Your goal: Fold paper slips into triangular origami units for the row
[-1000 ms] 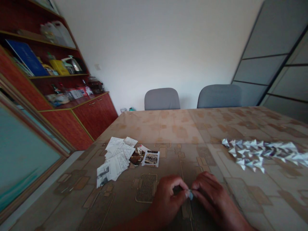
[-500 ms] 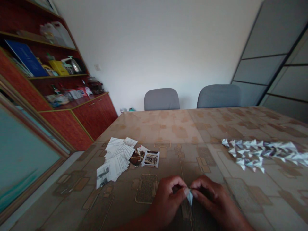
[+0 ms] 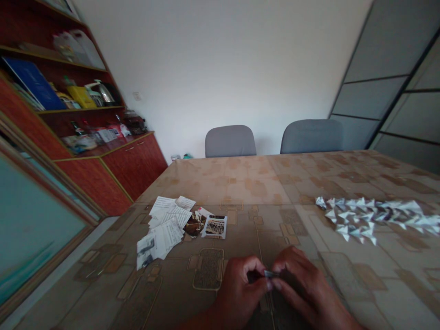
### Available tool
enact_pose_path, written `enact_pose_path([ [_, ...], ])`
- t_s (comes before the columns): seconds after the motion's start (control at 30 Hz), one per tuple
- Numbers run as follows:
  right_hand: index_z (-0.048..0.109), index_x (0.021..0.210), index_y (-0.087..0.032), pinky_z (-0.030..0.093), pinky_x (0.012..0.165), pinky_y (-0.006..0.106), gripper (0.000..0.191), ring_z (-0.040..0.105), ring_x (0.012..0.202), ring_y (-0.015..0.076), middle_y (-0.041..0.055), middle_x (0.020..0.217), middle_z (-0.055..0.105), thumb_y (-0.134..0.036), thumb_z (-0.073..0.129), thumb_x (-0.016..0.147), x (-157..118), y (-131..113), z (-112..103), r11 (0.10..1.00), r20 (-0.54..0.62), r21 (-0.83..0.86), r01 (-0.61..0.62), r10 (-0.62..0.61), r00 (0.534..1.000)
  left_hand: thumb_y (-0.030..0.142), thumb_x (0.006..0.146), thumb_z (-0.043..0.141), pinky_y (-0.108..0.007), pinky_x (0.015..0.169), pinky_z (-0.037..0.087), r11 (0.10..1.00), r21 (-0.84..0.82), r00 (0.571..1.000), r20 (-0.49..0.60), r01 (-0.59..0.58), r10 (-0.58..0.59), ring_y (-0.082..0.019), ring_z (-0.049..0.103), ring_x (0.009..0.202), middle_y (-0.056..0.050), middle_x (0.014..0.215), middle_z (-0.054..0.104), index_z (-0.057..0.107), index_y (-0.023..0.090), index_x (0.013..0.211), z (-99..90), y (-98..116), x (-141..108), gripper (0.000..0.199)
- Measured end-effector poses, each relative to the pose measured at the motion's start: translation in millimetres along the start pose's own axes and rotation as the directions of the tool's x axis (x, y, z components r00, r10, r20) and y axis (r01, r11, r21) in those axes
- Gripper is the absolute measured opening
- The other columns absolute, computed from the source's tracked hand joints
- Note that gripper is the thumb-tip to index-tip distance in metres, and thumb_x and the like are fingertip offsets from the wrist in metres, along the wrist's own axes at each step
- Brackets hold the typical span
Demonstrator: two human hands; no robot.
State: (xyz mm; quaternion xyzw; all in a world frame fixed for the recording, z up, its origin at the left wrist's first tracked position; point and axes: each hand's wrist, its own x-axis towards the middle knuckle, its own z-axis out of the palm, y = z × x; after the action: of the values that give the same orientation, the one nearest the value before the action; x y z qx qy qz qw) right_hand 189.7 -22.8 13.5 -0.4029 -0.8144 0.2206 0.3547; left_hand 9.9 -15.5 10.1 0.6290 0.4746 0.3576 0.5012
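Low in the head view, my left hand (image 3: 240, 286) and my right hand (image 3: 304, 284) meet over the near part of the table. Between their thumbs and forefingers they pinch a small folded paper piece (image 3: 271, 273), seen almost edge-on and partly hidden by the fingertips. Loose printed paper rectangles (image 3: 168, 231) lie overlapping on the table to the left, with a picture card (image 3: 215, 227) at their right edge. Over on the right sit several rows of folded paper pieces (image 3: 364, 213) with pointed tips.
The patterned table (image 3: 247, 178) fills the lower view. Two grey chairs (image 3: 230, 141) stand at its far edge before a white wall. A red-brown cabinet (image 3: 134, 160) with filled shelves is at the left, and grey panels (image 3: 374, 87) stand at the right.
The small folded paper has tipped from pointing down to lying nearly flat between my fingertips. My right fingers have risen slightly; the camera view has shifted a little.
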Motion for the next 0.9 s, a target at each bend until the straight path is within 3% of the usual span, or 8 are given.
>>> enact_pose_path([
  [0.1,0.055,0.079,-0.022,0.044,0.068,0.028,0.015,0.056,0.073,0.0179,0.001,0.076,0.06,-0.025,0.052,0.093,0.8,0.3,1.8,1.0,-0.002,0.002,0.013,-0.013,1.0,0.02,0.065,0.063,-0.021,0.055,0.032,0.999,0.04,1.0,0.012,0.02,-0.02,-0.013,0.046,0.058,0.004,0.056,0.05,0.057,0.015,0.059,1.0,-0.2,0.1,0.009],
  [0.17,0.054,0.075,-0.021,0.044,0.068,0.027,0.023,0.056,0.073,0.0173,0.0009,0.075,0.059,-0.031,0.049,0.095,0.9,-0.7,3.8,0.993,0.032,0.074,-0.094,0.092,0.995,0.021,0.065,0.062,-0.021,0.056,0.033,0.998,0.053,1.0,0.006,0.03,-0.031,-0.013,0.048,0.06,0.003,0.058,0.052,0.058,0.016,0.06,1.8,-1.2,-0.2,0.008],
  [0.27,0.049,0.07,-0.021,0.044,0.06,0.024,0.035,0.052,0.065,0.0153,-0.0012,0.068,0.052,-0.047,0.044,0.094,0.7,-1.8,6.5,0.911,0.133,0.257,-0.324,0.299,0.945,0.023,0.065,0.062,-0.021,0.056,0.033,0.998,0.042,0.998,0.031,0.045,-0.047,-0.013,0.047,0.06,0.003,0.057,0.05,0.058,0.016,0.061,1.5,-2.1,0.0,0.009],
  [0.37,0.046,0.067,-0.021,0.042,0.056,0.022,0.042,0.047,0.061,0.0136,-0.0033,0.064,0.045,-0.056,0.044,0.09,0.6,0.2,7.8,0.844,0.192,0.341,-0.414,0.369,0.91,0.025,0.065,0.062,-0.021,0.054,0.031,0.999,-0.002,0.996,0.076,0.052,-0.052,-0.013,0.046,0.057,0.004,0.055,0.048,0.057,0.016,0.06,-0.7,-1.7,1.9,0.011],
  [0.57,0.049,0.07,-0.02,0.042,0.059,0.023,0.033,0.051,0.064,0.0147,-0.0022,0.066,0.049,-0.045,0.046,0.092,1.2,2.9,4.9,0.897,0.091,0.244,-0.369,0.358,0.929,0.029,0.066,0.064,-0.022,0.058,0.036,0.988,-0.14,0.996,0.071,0.067,-0.057,-0.013,0.05,0.06,0.001,0.061,0.056,0.061,0.014,0.066,-1.3,-2.5,4.7,0.016],
  [0.8,0.056,0.077,-0.021,0.046,0.064,0.024,0.019,0.059,0.072,0.0168,0.0016,0.075,0.059,-0.029,0.05,0.092,2.6,-3.9,-1.0,0.984,0.02,0.114,-0.139,0.137,0.99,0.025,0.065,0.063,-0.023,0.056,0.034,0.996,-0.058,0.997,0.031,0.073,-0.072,-0.014,0.05,0.059,0.001,0.058,0.056,0.062,0.013,0.062,0.6,-2.3,0.3,0.012],
  [0.9,0.056,0.076,-0.021,0.046,0.063,0.024,0.022,0.058,0.07,0.0162,0.0014,0.074,0.059,-0.032,0.049,0.093,3.0,-4.6,0.8,0.975,0.031,0.153,-0.164,0.161,0.986,0.027,0.065,0.064,-0.022,0.055,0.033,0.996,-0.052,0.996,0.053,0.07,-0.067,-0.013,0.048,0.057,0.002,0.055,0.053,0.061,0.014,0.059,-1.1,-0.2,0.9,0.015],
])
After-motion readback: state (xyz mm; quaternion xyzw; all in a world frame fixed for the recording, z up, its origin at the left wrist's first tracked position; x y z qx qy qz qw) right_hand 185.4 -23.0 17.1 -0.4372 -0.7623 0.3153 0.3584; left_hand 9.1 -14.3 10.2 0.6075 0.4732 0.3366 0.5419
